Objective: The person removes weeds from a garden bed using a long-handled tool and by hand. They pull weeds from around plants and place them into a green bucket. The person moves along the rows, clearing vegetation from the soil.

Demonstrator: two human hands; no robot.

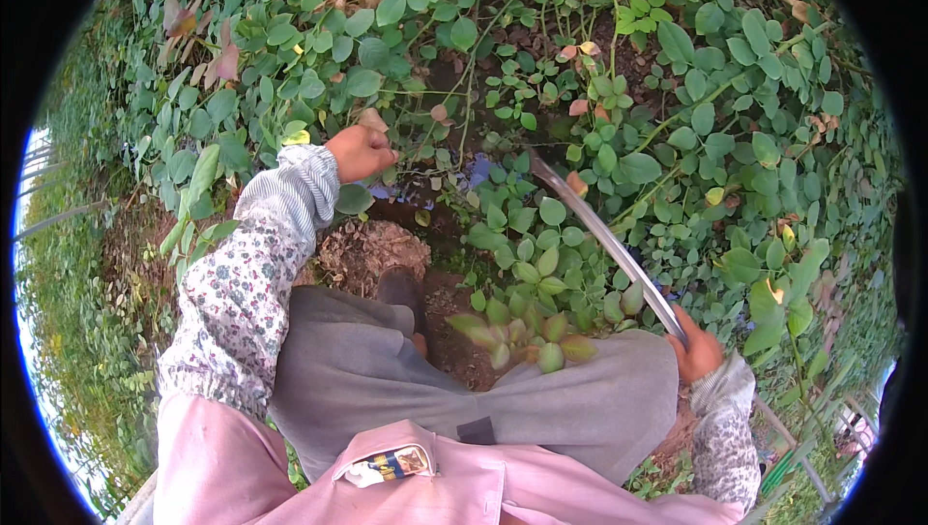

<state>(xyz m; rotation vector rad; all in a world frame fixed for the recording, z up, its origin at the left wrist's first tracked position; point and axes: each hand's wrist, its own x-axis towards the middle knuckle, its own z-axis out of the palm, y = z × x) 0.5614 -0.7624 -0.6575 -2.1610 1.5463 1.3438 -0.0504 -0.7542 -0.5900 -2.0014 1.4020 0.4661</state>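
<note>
My right hand (697,351) grips the near end of a long, thin metal tool (616,253) beside my right knee. Its far, darker tip reaches into the leaves over a shaded patch of ground, and part of that end is hidden. My left hand (365,154) is among low leafy stems, its fingers curled together, with a dry tan leaf (373,120) just above it. I cannot tell whether a stem is between the fingers. Below that hand lies a rough brown clump of soil (373,249), with dark water (406,195) beyond it.
Dense rose-like plants (623,126) spread ahead and to both sides, with arching stems. My dark boot (403,296) is beside the clump. Grey trousers (377,380) cover my bent knees. A leafy shoot (536,336) rises between them. A pink shirt pocket holds a small packet (388,467).
</note>
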